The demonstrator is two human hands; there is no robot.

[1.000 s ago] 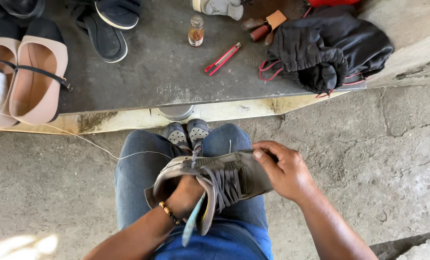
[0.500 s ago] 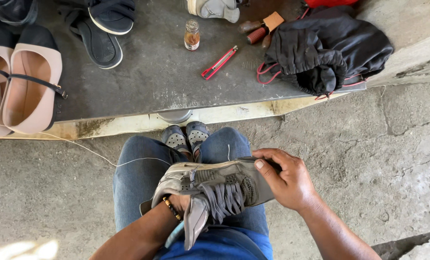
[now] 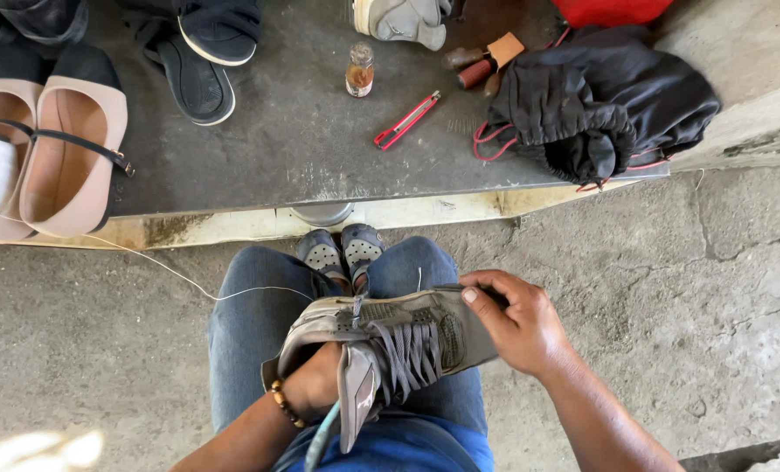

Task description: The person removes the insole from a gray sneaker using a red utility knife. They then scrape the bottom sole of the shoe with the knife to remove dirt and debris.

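Hands (image 3: pixel 516 325) grip scuffed grey laced sneaker (image 3: pixel 390 336).

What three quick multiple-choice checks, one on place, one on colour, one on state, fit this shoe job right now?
1. Where does the grey sneaker rest?
A. on the person's lap
B. on the dark board
C. on the concrete floor

2. What colour is the utility knife on the dark board?
A. blue
B. red
C. yellow

3. How is the left hand placed?
A. flat on the floor
B. holding the small bottle
C. reaching into the sneaker's opening

Answers: 1 A, it lies across the jeans; 2 B, its handle is red; 3 C, its fingers vanish inside the sneaker while the right hand grips the toe end.
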